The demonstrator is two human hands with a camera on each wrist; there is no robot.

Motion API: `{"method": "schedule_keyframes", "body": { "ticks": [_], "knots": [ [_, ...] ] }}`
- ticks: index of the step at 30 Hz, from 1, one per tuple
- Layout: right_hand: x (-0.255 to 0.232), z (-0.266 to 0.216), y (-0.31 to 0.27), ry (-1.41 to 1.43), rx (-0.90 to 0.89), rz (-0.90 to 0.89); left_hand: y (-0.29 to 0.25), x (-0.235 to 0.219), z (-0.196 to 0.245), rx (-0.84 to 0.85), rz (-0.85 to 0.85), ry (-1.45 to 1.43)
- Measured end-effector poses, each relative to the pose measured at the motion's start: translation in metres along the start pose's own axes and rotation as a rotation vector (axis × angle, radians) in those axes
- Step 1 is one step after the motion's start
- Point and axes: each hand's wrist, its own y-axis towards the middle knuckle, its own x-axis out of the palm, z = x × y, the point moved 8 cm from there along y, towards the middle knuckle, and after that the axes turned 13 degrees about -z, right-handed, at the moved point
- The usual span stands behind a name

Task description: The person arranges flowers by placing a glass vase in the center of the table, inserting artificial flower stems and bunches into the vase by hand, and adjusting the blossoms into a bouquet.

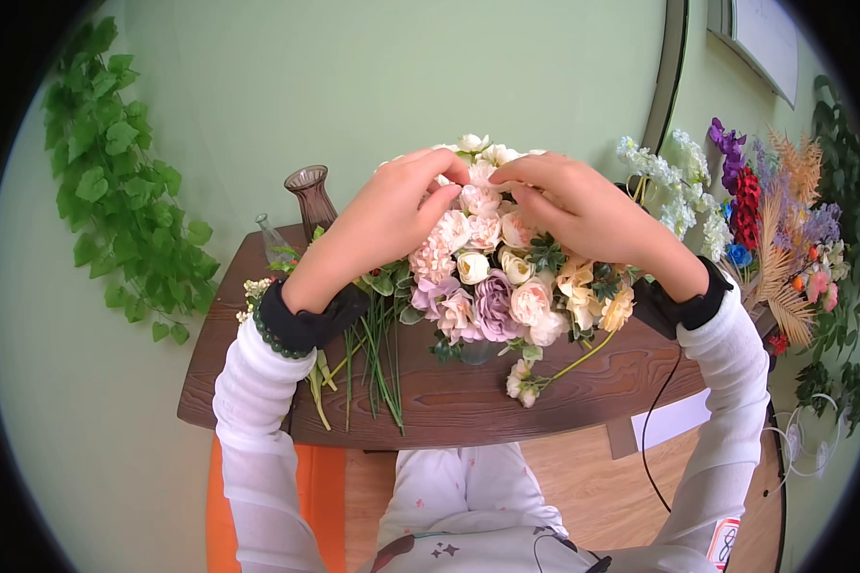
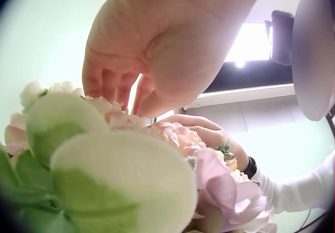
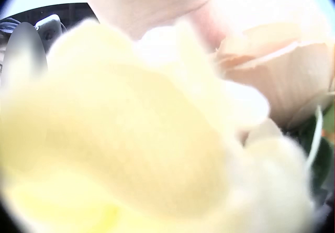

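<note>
A full bouquet of artificial flowers (image 1: 495, 291) in pink, cream, lilac and peach stands in a clear glass vase (image 1: 483, 352), mostly hidden under the blooms. At its top, my left hand (image 1: 413, 198) pinches petals of a pale pink flower (image 1: 480, 199) between bent fingers and thumb. From the other side my right hand (image 1: 569, 205) curls its fingers and thumb on the same flower's petals. Seen in the left wrist view, the left fingers (image 2: 107, 84) reach down into pink blooms. Blurred cream petals (image 3: 120, 123) fill most of the right wrist view.
Loose green stems (image 1: 380, 368) lie on the dark wooden table (image 1: 430, 420) at left. A brown glass vase (image 1: 309, 196) and a small clear bottle (image 1: 273, 241) stand behind them. A small pink spray (image 1: 524, 382) hangs at the table's front. More colourful flowers (image 1: 764, 210) are at right.
</note>
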Motion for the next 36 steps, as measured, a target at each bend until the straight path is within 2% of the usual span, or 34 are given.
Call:
{"method": "schedule_keyframes", "body": {
  "ticks": [2,5,6,8,11,14,17,21,27,29,36],
  "knots": [
    [-0.01,0.001,-0.006,0.123,-0.055,0.117,-0.006,-0.007,0.004,0.064,0.08,0.034],
    [-0.017,-0.013,-0.015,0.069,-0.142,0.201,-0.012,-0.01,0.015,0.099,0.062,0.107],
    [-0.015,-0.014,-0.016,0.068,-0.144,0.201,-0.013,-0.01,0.017,0.099,0.064,0.108],
    [-0.012,-0.016,-0.018,0.063,-0.134,0.192,-0.014,0.0,0.032,0.227,0.008,0.236],
    [-0.005,-0.017,-0.019,0.04,-0.043,0.124,-0.014,0.01,0.04,0.23,-0.036,0.307],
    [-0.007,-0.024,-0.022,-0.051,-0.131,0.204,-0.019,0.011,0.045,0.268,0.012,0.386],
    [-0.002,-0.02,-0.022,-0.032,-0.033,0.105,-0.02,0.012,0.044,0.26,0.029,0.408],
    [0.0,-0.018,-0.019,-0.023,-0.015,0.106,-0.018,0.017,0.046,0.246,0.047,0.432],
    [0.002,-0.021,-0.02,-0.071,-0.092,0.215,-0.018,0.021,0.046,0.243,0.054,0.445],
    [0.001,-0.022,-0.021,-0.06,-0.113,0.241,-0.016,0.023,0.039,0.175,0.005,0.421],
    [0.002,-0.019,-0.023,-0.037,-0.05,0.236,-0.017,0.028,0.04,0.189,0.016,0.502]
  ]
}}
